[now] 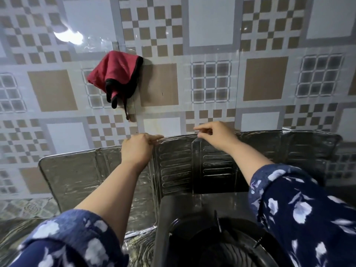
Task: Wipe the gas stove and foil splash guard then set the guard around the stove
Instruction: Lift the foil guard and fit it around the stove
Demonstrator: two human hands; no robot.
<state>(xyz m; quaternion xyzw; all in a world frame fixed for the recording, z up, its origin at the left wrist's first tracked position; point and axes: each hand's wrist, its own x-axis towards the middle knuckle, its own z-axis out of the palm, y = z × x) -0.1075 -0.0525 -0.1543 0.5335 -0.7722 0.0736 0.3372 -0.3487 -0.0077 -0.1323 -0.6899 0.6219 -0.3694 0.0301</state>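
The silver foil splash guard (177, 166) stands upright behind and to the left of the black gas stove (185, 212), its panels folded along the tiled wall. My left hand (137, 147) grips the guard's top edge near the left fold. Further right, my right hand (215, 133) pinches the same top edge at the middle fold. Between my forearms, at the bottom, the stove's round burner ring (217, 241) shows partly. A red cloth with black trim (115, 78) hangs on the wall above, away from both hands.
The patterned tile wall (265, 78) rises directly behind the guard. A shiny foil-covered countertop (23, 234) lies at the lower left. My blue flowered sleeves cover the lower corners of the view.
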